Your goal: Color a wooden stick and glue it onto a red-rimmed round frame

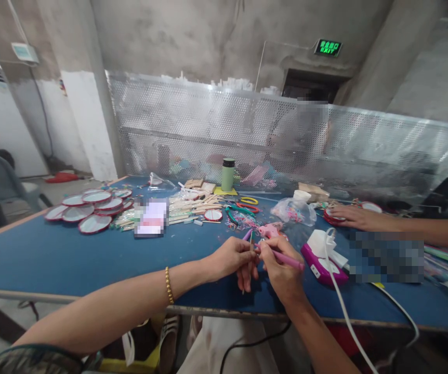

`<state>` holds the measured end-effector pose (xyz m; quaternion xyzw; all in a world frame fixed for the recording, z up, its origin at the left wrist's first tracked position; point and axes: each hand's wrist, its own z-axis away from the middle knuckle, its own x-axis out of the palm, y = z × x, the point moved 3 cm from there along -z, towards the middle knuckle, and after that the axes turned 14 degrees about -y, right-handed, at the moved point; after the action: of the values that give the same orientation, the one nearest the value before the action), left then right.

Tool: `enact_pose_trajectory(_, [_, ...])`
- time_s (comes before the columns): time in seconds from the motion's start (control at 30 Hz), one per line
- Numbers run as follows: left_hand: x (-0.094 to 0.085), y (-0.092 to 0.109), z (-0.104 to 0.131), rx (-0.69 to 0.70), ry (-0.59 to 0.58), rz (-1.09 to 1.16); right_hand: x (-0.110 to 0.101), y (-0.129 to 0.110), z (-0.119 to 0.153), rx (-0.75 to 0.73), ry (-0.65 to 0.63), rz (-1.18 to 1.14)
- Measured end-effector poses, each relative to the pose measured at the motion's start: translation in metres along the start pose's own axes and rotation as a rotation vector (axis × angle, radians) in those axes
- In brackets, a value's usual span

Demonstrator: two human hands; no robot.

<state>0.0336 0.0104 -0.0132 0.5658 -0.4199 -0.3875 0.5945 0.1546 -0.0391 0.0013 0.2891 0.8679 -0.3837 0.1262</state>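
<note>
Pink pen-like tool (289, 259): pinched in right grip (282, 267), slanting, inner end directed at left grip (232, 257). Left grip: thumb and fingers pressed together on a thin stick (251, 240), held above the blue surface (103, 265) near its front edge. Contact between tool and stick: cannot tell, fingers crowd the spot. Just beyond both grips: pink glue gun (271, 229), partly hidden, beside a tangle of coloured strands (244, 222). Farther left: pale sticks (195, 209), then a heap of white discs (95, 224) with red rims. Right: purple power strip (338, 279); past it, a co-worker's hand (352, 217).
</note>
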Motion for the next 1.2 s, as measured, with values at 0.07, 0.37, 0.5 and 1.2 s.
enact_pose_trajectory(0.07, [-0.0001, 0.0001, 0.0000, 0.003, -0.005, 0.004, 0.0000, 0.0012, 0.0006, 0.011, 0.010, -0.019])
enact_pose_trajectory(0.37, [-0.0002, 0.0000, -0.0003, 0.000, -0.001, 0.003, -0.0013, -0.0014, 0.0001, -0.002, -0.028, 0.019])
enact_pose_trajectory(0.5, [0.0004, 0.0004, -0.0002, -0.011, 0.003, 0.003, -0.0009, -0.0037, -0.0005, -0.011, -0.032, 0.018])
enact_pose_trajectory(1.2, [0.0000, 0.0007, 0.0002, -0.013, 0.013, 0.001, -0.0007, -0.0024, 0.0008, 0.033, -0.033, 0.023])
